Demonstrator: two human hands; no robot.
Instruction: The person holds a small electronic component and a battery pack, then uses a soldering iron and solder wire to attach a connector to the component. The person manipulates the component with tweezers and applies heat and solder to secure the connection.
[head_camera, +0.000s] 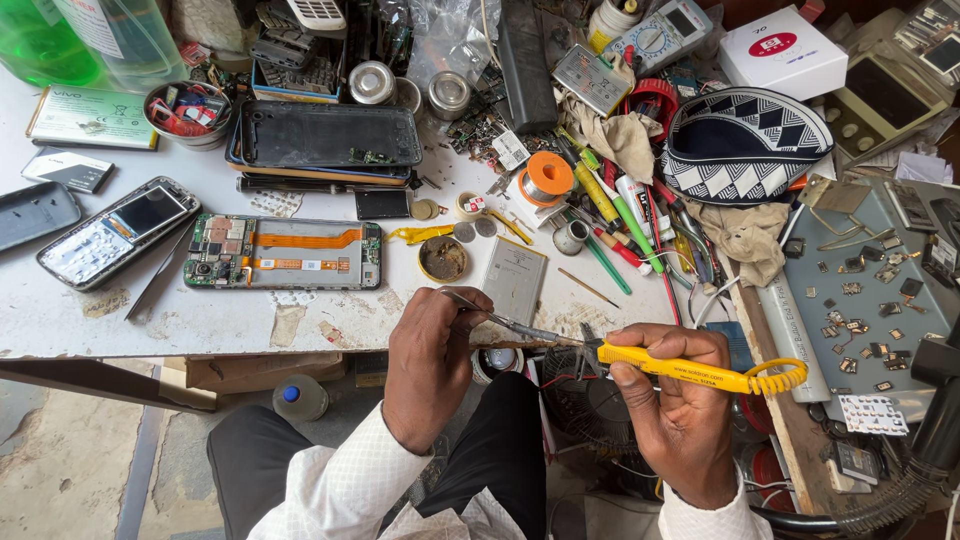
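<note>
both hands low, just off the near edge of the tabletop (150, 330), wrists bent inward toward each other. left hand (432, 360) pinched shut on thin metal tweezers (500, 322), tips aimed right. right hand (672, 400) wrapped tight around a yellow soldering iron (690, 371) — its tip meets the tweezer tips between the hands. opened phone with orange ribbon cable (283, 253) lies on the tabletop, up and left of the left hand, well apart from it. solder spool (545, 178) sits further back.

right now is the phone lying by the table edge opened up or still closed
Opened up: the phone lies flat with its back off, showing green circuit board and orange ribbon cables. A separate dark back cover lies behind it.
</note>
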